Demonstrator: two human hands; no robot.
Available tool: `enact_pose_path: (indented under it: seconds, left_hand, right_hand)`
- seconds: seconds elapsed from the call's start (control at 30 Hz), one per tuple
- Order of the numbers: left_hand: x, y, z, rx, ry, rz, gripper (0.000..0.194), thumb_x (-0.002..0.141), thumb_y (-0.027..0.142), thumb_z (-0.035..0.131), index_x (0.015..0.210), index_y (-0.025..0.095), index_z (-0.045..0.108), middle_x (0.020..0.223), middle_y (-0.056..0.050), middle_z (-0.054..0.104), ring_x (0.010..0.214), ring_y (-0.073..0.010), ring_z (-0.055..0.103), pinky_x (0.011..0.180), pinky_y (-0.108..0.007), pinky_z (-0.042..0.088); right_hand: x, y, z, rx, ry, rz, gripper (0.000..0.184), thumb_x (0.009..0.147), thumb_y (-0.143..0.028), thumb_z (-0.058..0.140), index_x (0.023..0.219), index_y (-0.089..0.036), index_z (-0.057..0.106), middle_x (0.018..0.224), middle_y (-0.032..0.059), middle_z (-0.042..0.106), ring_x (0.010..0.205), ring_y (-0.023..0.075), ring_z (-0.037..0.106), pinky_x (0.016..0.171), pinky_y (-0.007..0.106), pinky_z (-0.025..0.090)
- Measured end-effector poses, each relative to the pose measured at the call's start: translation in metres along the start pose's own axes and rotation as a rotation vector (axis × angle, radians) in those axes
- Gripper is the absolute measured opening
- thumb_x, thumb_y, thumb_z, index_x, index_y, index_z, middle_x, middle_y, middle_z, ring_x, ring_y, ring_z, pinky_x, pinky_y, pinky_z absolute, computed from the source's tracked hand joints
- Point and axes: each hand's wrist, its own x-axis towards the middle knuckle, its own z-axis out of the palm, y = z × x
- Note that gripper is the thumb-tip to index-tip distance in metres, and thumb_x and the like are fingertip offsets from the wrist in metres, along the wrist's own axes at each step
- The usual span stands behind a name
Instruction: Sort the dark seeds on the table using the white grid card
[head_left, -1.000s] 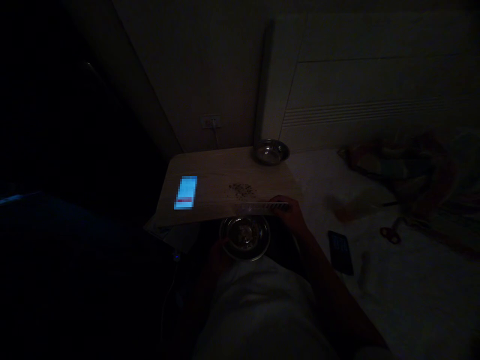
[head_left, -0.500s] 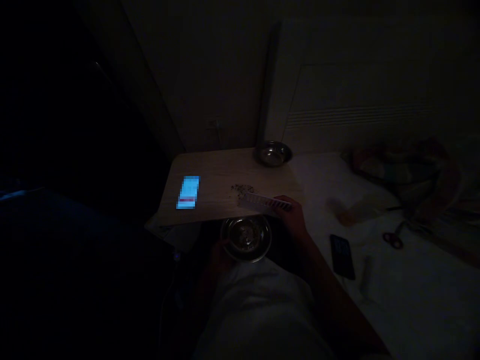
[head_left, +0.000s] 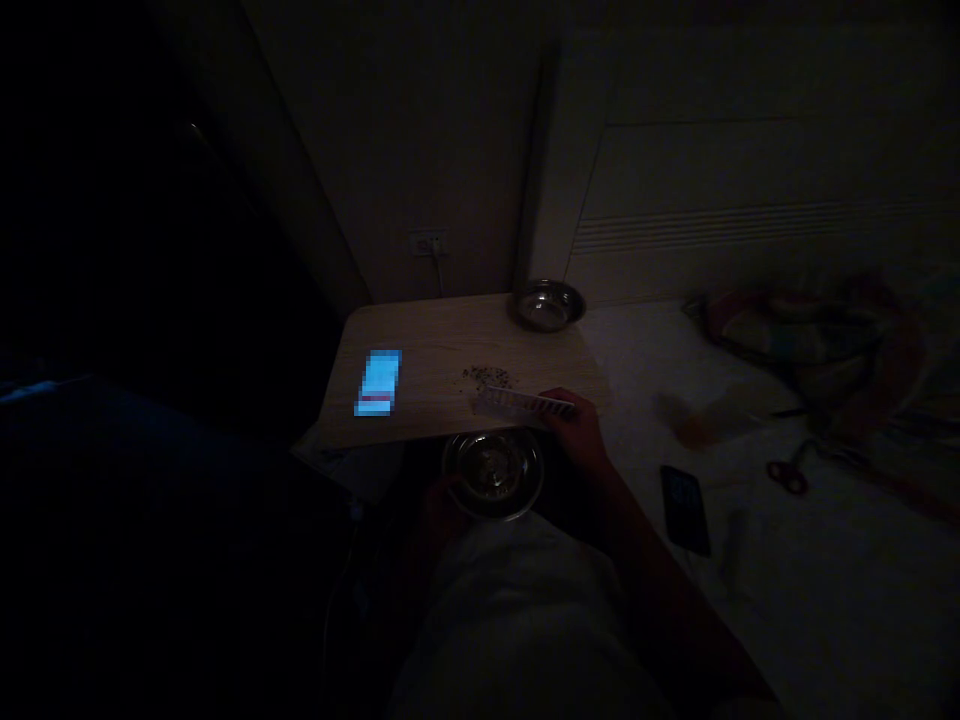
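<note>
My right hand point(head_left: 576, 430) is closed on the right end of a flat, pale strip-like tool point(head_left: 510, 401) with dark stripes. It lies low over the wooden tabletop point(head_left: 427, 335), its far end beside a scatter of small dark bits point(head_left: 487, 376). The room is too dark to tell the tool's exact kind. Below the table's front edge, my left hand point(head_left: 444, 500) grips the left rim of a shiny metal bowl point(head_left: 534, 490), which sits above my lap. Small bits and reflections show inside the bowl. Most of my left hand's fingers are lost in shadow.
A second metal bowl point(head_left: 549, 306) stands at the table's back right corner. A lit phone point(head_left: 378, 382) lies on the left. On the white bed to the right are a dark phone point(head_left: 685, 510), red-handled scissors point(head_left: 787, 476) and bundled cloth point(head_left: 810, 325). A plugged socket point(head_left: 429, 242) is behind.
The tool has tilted and moved slightly away from the table's front edge, up to the dark bits. My left hand and the bowl stay in nearly the same place.
</note>
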Motion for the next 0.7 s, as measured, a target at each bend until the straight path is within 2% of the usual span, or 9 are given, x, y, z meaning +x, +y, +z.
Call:
enact_pose_path:
  seconds: [0.1,0.17,0.43,0.57,0.7]
  left_hand:
    - [0.002,0.001,0.001,-0.007,-0.010,-0.001,0.030,0.067,0.013,0.058,0.096,0.012,0.065,0.083,-0.009,0.071,0.090,-0.0274,0.065,0.088,-0.042,0.046]
    - [0.001,0.002,0.001,-0.012,-0.019,0.013,0.031,0.067,0.012,0.058,0.097,0.012,0.065,0.084,-0.009,0.071,0.092,-0.0275,0.064,0.089,-0.041,0.046]
    - [-0.001,0.003,0.002,-0.034,-0.050,0.013,0.032,0.067,0.012,0.057,0.099,0.013,0.064,0.084,-0.009,0.071,0.093,-0.0271,0.064,0.089,-0.041,0.046]
    - [0.002,0.002,-0.005,-0.005,0.010,0.000,0.026,0.070,0.014,0.056,0.094,0.013,0.065,0.078,-0.008,0.070,0.087,-0.0261,0.066,0.084,-0.039,0.048]
    - [0.005,0.002,-0.011,0.028,0.050,-0.025,0.025,0.070,0.015,0.056,0.093,0.014,0.065,0.074,-0.008,0.070,0.079,-0.0254,0.066,0.078,-0.040,0.050]
  right_hand:
    - [-0.001,-0.003,-0.002,0.019,-0.064,0.000,0.011,0.063,-0.023,0.060,0.072,-0.018,0.064,0.068,-0.0003,0.062,0.062,0.0138,0.054,0.056,0.024,0.041]
    - [-0.001,-0.004,-0.002,0.020,-0.050,-0.002,0.011,0.063,-0.024,0.061,0.071,-0.018,0.063,0.067,-0.0001,0.062,0.062,0.0138,0.054,0.056,0.024,0.041]
    - [0.002,0.004,-0.003,0.007,0.109,-0.009,0.017,0.065,-0.025,0.060,0.079,-0.017,0.064,0.072,0.0005,0.063,0.066,0.0151,0.056,0.062,0.027,0.044]
    - [0.004,0.005,-0.014,0.004,0.278,-0.045,0.021,0.067,-0.027,0.061,0.085,-0.017,0.065,0.079,0.0023,0.065,0.073,0.0164,0.059,0.069,0.030,0.045]
    - [0.010,0.009,-0.025,-0.003,0.302,-0.043,0.023,0.066,-0.028,0.063,0.086,-0.016,0.065,0.081,0.0031,0.066,0.073,0.0163,0.059,0.070,0.030,0.046]
